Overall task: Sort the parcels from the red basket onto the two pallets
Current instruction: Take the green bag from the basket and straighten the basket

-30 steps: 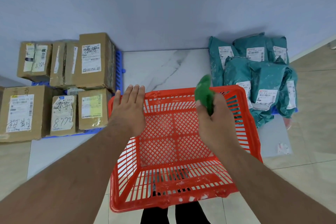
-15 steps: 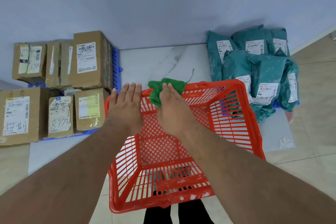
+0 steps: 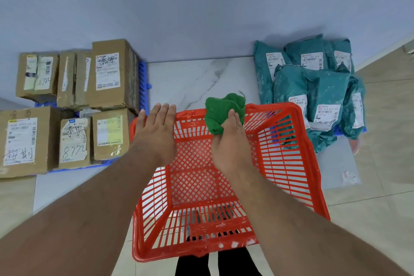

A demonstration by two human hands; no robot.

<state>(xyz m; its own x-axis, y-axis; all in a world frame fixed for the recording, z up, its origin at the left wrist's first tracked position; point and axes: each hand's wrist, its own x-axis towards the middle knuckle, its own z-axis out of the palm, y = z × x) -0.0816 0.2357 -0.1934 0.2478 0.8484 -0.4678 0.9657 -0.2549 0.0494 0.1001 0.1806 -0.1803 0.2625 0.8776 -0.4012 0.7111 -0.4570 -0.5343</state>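
Note:
The red basket [image 3: 291, 163] stands on the floor in front of me with no parcel inside. My left hand [image 3: 156, 134] lies flat, fingers straight, on the basket's far left rim. My right hand [image 3: 230, 143] grips a crumpled green cloth [image 3: 221, 112] against the far rim near its middle. Several brown cardboard parcels [image 3: 107, 74] sit on the blue pallet [image 3: 143, 87] at the left. Several teal bag parcels [image 3: 322, 87] are heaped at the right, with only a blue corner of the pallet [image 3: 336, 129] under them showing.
A grey wall runs along the back behind both piles. White marble floor [image 3: 197, 78] lies between the piles, beyond the basket. Beige tiles [image 3: 385, 141] spread to the right. My dark trousers [image 3: 224, 262] show below the basket's near edge.
My right hand carried the green cloth from the basket's far right to its far left rim, then back toward the middle. My left hand stayed on the left rim.

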